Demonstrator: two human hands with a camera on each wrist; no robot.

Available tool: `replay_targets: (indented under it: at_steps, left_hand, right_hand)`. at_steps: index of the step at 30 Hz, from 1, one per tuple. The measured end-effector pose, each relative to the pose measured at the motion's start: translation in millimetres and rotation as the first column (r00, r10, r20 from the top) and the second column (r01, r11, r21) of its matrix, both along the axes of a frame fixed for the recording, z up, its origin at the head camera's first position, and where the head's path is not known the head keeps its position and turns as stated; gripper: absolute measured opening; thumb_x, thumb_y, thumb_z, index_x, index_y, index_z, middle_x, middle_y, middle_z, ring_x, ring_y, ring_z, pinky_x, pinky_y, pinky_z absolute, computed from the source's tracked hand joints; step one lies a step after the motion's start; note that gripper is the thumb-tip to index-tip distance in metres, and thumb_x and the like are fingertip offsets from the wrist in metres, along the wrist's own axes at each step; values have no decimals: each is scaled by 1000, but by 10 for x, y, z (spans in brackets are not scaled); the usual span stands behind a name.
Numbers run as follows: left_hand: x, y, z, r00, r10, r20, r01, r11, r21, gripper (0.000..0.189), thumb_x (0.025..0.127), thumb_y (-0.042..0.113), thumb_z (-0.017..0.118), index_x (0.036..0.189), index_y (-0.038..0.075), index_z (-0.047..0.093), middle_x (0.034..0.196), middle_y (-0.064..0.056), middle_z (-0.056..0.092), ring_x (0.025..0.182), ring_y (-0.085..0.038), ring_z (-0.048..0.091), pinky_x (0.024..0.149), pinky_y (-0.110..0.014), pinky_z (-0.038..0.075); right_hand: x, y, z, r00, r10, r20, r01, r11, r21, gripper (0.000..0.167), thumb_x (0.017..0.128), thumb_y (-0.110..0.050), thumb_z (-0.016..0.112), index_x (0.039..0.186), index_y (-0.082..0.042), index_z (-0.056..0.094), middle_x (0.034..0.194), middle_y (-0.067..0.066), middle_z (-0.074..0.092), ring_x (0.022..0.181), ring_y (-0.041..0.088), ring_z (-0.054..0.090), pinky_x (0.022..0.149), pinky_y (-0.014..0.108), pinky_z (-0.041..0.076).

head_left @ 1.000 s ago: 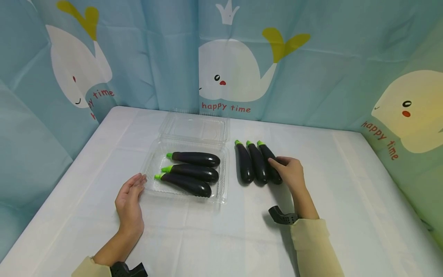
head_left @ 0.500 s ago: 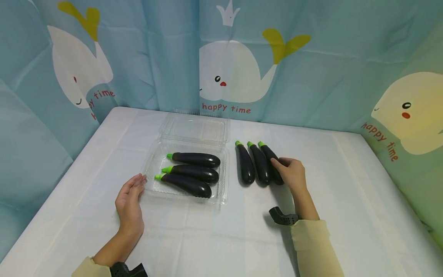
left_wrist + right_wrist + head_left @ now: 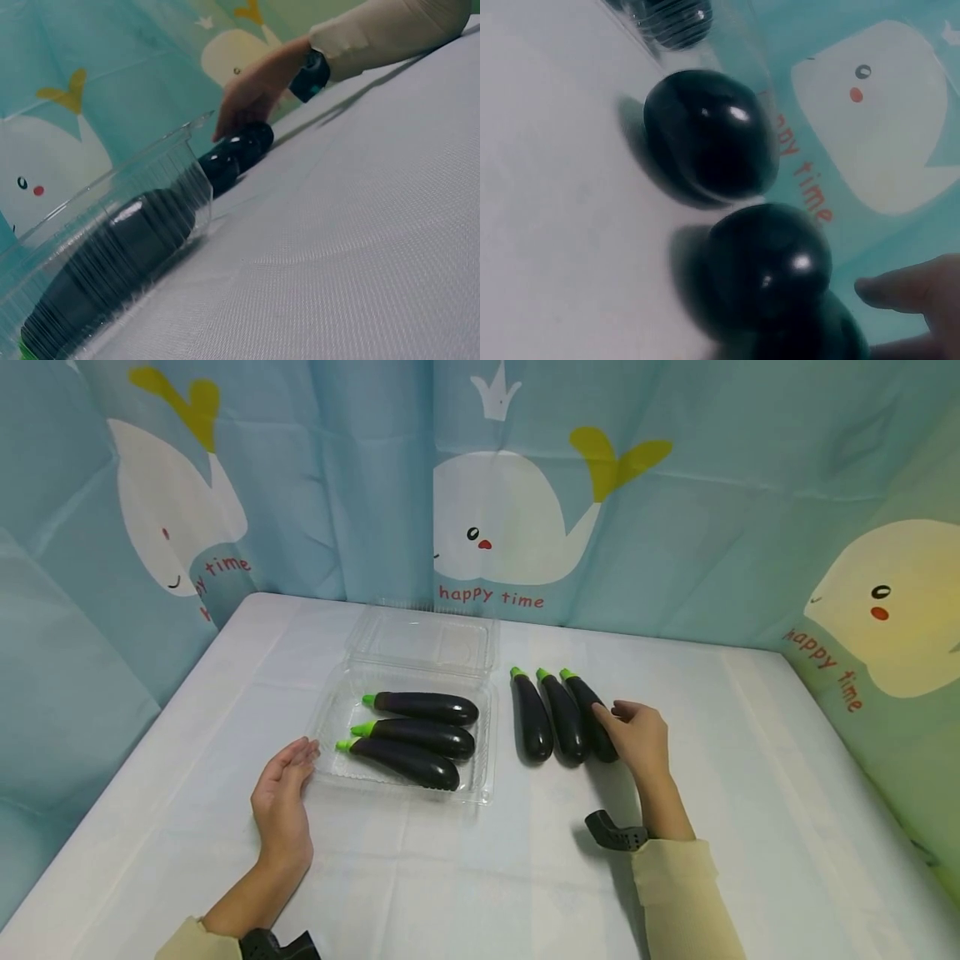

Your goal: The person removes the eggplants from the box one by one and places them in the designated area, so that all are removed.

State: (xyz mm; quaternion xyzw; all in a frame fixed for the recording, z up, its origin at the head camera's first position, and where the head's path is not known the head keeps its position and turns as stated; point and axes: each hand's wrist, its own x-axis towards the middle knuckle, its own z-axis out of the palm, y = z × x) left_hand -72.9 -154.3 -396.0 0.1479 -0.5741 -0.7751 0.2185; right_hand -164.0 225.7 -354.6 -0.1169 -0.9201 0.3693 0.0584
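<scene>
My left hand [image 3: 281, 797] rests on its edge with fingers nearly straight, fingertips against the left side of a clear plastic clamshell box [image 3: 330, 772]. Inside the box lie three dark eggplants with green stems, among them a front eggplant [image 3: 405, 762]. Three more lie side by side on the cloth to its right: a left eggplant [image 3: 532, 718], a middle eggplant [image 3: 564, 718] and a right eggplant [image 3: 583, 695]. My right hand [image 3: 641, 739] holds the right one by its thick end, thumb on its near side; the other fingertips are mostly hidden. Behind the box, its lid [image 3: 420, 639] is folded back.
A white cloth covers the table [image 3: 465, 877]. Behind and beside it hangs a blue-green curtain [image 3: 720, 552] printed with whales. The left wrist view shows the ribbed box wall close up.
My right hand has shifted slightly to the right, and the middle and right eggplants have edged rightward a little. My left hand and the box have stayed in place.
</scene>
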Motion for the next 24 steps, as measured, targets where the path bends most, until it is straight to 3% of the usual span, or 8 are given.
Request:
replay_targets:
  at_steps: [9, 13, 19, 24]
  left_hand:
    - [-7, -14, -4, 1000, 12, -18, -12, 1000, 19, 29, 91, -1, 40, 116, -9, 52, 110, -8, 61, 105, -13, 55, 91, -19, 39]
    - [-11, -4, -2, 1000, 10, -15, -9, 1000, 28, 28, 91, -2, 40, 116, -8, 52, 111, -10, 60, 105, -13, 55, 90, -19, 40]
    - [-4, 3, -2, 1000, 4, -3, -4, 1000, 14, 29, 91, 0, 40, 117, -9, 51, 113, -10, 60, 106, -13, 55, 91, -19, 39]
    - [-8, 4, -9, 1000, 0, 2, 0, 1000, 9, 30, 92, 1, 40, 118, -9, 50, 114, -10, 60, 107, -13, 54, 92, -19, 39]
  right_hand:
    - [7, -108, 274, 996, 14, -84, -17, 999, -36, 64, 86, -42, 60, 127, 6, 49, 121, 22, 55, 110, 34, 53, 89, 46, 44]
    - [56, -161, 380, 993, 64, -99, -70, 996, -60, 65, 85, -42, 61, 129, 4, 48, 122, 20, 55, 111, 33, 53, 89, 45, 44]
    - [151, -272, 636, 966, 132, -221, -159, 982, -106, 60, 84, -36, 64, 127, 4, 50, 120, 18, 57, 109, 29, 55, 91, 41, 43]
    - [175, -362, 767, 953, 179, -243, -212, 970, -119, 58, 84, -33, 66, 127, 3, 51, 120, 16, 57, 109, 26, 55, 92, 35, 43]
